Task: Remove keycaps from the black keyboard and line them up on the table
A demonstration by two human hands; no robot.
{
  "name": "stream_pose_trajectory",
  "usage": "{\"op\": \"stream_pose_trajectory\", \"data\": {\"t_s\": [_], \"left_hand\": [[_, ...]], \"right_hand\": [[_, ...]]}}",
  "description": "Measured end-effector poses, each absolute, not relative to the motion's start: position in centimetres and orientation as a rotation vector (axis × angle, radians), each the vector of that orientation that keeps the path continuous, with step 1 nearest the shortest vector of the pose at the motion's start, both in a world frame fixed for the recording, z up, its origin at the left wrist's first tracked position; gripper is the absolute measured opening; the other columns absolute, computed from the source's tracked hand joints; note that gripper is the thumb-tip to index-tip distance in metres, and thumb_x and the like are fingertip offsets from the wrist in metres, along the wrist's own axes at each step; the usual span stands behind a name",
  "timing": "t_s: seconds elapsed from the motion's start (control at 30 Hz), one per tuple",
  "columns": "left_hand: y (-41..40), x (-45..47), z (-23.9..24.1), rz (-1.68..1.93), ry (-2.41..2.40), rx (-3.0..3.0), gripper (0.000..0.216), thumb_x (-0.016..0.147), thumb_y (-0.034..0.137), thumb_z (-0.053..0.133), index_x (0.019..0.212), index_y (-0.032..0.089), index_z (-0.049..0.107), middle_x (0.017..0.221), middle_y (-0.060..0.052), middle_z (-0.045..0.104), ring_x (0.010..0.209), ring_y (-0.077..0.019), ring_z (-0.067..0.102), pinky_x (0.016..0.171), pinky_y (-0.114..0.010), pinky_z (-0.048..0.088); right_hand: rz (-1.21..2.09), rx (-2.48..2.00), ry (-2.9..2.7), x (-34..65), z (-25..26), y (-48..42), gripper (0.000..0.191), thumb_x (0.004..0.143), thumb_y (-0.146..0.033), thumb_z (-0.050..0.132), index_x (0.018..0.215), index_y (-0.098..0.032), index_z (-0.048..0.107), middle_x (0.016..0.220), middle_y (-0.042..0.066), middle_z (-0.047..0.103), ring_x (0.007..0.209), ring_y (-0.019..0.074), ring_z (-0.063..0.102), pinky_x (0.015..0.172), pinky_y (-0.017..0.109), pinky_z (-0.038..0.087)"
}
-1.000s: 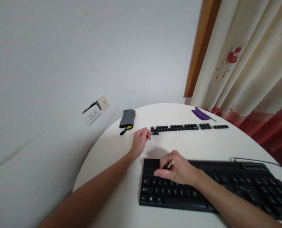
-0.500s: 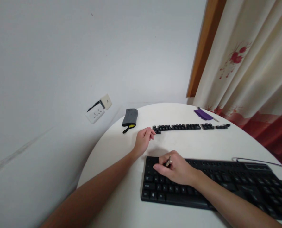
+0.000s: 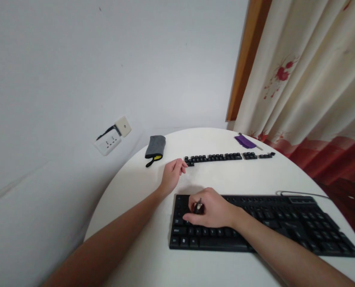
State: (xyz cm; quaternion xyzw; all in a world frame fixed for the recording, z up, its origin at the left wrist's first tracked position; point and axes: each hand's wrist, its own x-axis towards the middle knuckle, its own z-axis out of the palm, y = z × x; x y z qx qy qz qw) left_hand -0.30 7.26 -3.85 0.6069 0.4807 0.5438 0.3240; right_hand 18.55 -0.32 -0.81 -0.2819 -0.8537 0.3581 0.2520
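A black keyboard (image 3: 285,223) lies on the round white table (image 3: 129,199). My right hand (image 3: 208,209) rests over its left end, fingers closed around a small metal tool (image 3: 199,206). My left hand (image 3: 171,175) hovers just beyond the keyboard, fingers loosely curled, its fingertips close to the left end of a row of loose black keycaps (image 3: 216,158) laid out across the far side of the table. What the left fingers hold, if anything, is hidden.
A grey pouch (image 3: 155,147) with a yellow tab lies at the table's far left edge. A purple cloth (image 3: 245,141) sits at the far right. A wall socket (image 3: 108,141) is on the white wall; a curtain (image 3: 308,79) hangs to the right. The keyboard's cable (image 3: 303,194) trails right.
My right hand has shifted slightly left along the keyboard and curled tighter around the tool. My left hand stays near the keycap row's left end. The view has shifted a little.
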Motion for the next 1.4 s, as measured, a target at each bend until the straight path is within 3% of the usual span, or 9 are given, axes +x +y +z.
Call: {"op": "stream_pose_trajectory", "data": {"t_s": [0.07, 0.17, 0.2, 0.33, 0.47, 0.6, 0.83, 1.07, 1.4], "left_hand": [[7.2, -0.3, -3.7, 1.428, 1.264, 1.597, 0.037, 0.093, 0.035, 0.045, 0.07, 0.016, 0.066, 0.056, 0.001, 0.055, 0.052, -0.0115, 0.045, 0.052, -0.024, 0.034], [7.2, -0.2, -3.5, 1.433, 1.261, 1.597, 0.034, 0.091, 0.033, 0.046, 0.069, 0.016, 0.066, 0.056, 0.0, 0.055, 0.052, -0.0116, 0.045, 0.051, -0.023, 0.034], [7.2, -0.2, -3.4, 1.433, 1.261, 1.594, 0.034, 0.091, 0.033, 0.046, 0.069, 0.016, 0.066, 0.055, 0.0, 0.055, 0.052, -0.0117, 0.045, 0.051, -0.023, 0.034], [7.3, -0.2, -3.3, 1.435, 1.273, 1.562, 0.033, 0.089, 0.032, 0.048, 0.067, 0.016, 0.066, 0.055, 0.0, 0.055, 0.052, -0.0118, 0.046, 0.05, -0.023, 0.034], [7.4, -0.2, -3.3, 1.446, 1.285, 1.557, 0.034, 0.089, 0.033, 0.048, 0.066, 0.016, 0.066, 0.054, 0.0, 0.055, 0.05, -0.0114, 0.045, 0.049, -0.022, 0.034], [7.5, -0.3, -3.3, 1.442, 1.296, 1.571, 0.035, 0.09, 0.034, 0.047, 0.067, 0.016, 0.067, 0.054, 0.0, 0.055, 0.05, -0.0112, 0.045, 0.048, -0.022, 0.033], [7.8, -0.6, -3.6, 1.422, 1.327, 1.581, 0.032, 0.089, 0.031, 0.047, 0.068, 0.017, 0.067, 0.055, 0.0, 0.056, 0.051, -0.0114, 0.045, 0.048, -0.022, 0.034], [7.6, -0.4, -3.1, 1.419, 1.318, 1.568, 0.031, 0.087, 0.032, 0.048, 0.067, 0.016, 0.066, 0.055, -0.001, 0.056, 0.051, -0.0116, 0.045, 0.048, -0.022, 0.034], [7.7, -0.5, -3.4, 1.393, 1.316, 1.583, 0.03, 0.088, 0.03, 0.047, 0.069, 0.015, 0.066, 0.056, 0.0, 0.056, 0.051, -0.0108, 0.045, 0.049, -0.021, 0.034]], "right_hand": [[0.958, -0.773, -2.394, 18.9, -0.3, -0.3, 0.024, 0.077, -0.04, 0.075, 0.088, -0.019, 0.073, 0.066, 0.0, 0.066, 0.057, 0.0131, 0.058, 0.057, 0.022, 0.042], [1.008, -0.701, -2.519, 20.3, 1.8, -0.7, 0.054, 0.07, -0.035, 0.081, 0.121, -0.022, 0.067, 0.07, -0.002, 0.067, 0.058, 0.0137, 0.058, 0.056, 0.022, 0.041], [1.016, -0.672, -2.527, 21.0, 2.8, -0.7, 0.054, 0.072, -0.031, 0.08, 0.124, -0.024, 0.066, 0.073, -0.002, 0.068, 0.059, 0.0136, 0.058, 0.056, 0.022, 0.042], [0.797, -0.956, -2.268, 26.5, 5.6, 1.9, 0.022, 0.09, -0.026, 0.058, 0.106, -0.023, 0.073, 0.086, 0.003, 0.072, 0.072, 0.0168, 0.062, 0.069, 0.027, 0.048], [0.251, -1.457, -1.909, 36.1, 4.4, 9.3, 0.023, 0.089, -0.025, 0.056, 0.094, -0.015, 0.075, 0.091, 0.011, 0.075, 0.081, 0.022, 0.066, 0.076, 0.031, 0.048], [0.106, -1.952, -1.754, 44.9, 0.7, 15.4, 0.027, 0.089, -0.02, 0.053, 0.091, -0.009, 0.077, 0.093, 0.016, 0.076, 0.085, 0.024, 0.068, 0.078, 0.03, 0.048], [0.205, -2.0, -1.817, 49.6, -3.7, 17.2, 0.026, 0.087, -0.02, 0.058, 0.094, -0.008, 0.079, 0.095, 0.017, 0.077, 0.086, 0.0249, 0.07, 0.079, 0.03, 0.049], [0.187, -1.873, -1.883, 50.3, -4.7, 17.4, 0.023, 0.084, -0.022, 0.063, 0.093, -0.009, 0.08, 0.095, 0.017, 0.077, 0.089, 0.0243, 0.07, 0.081, 0.029, 0.048], [0.172, -1.695, -1.864, 51.6, -6.1, 16.4, 0.02, 0.078, -0.025, 0.064, 0.091, -0.015, 0.076, 0.089, 0.009, 0.076, 0.075, 0.022, 0.069, 0.075, 0.032, 0.053]]}}
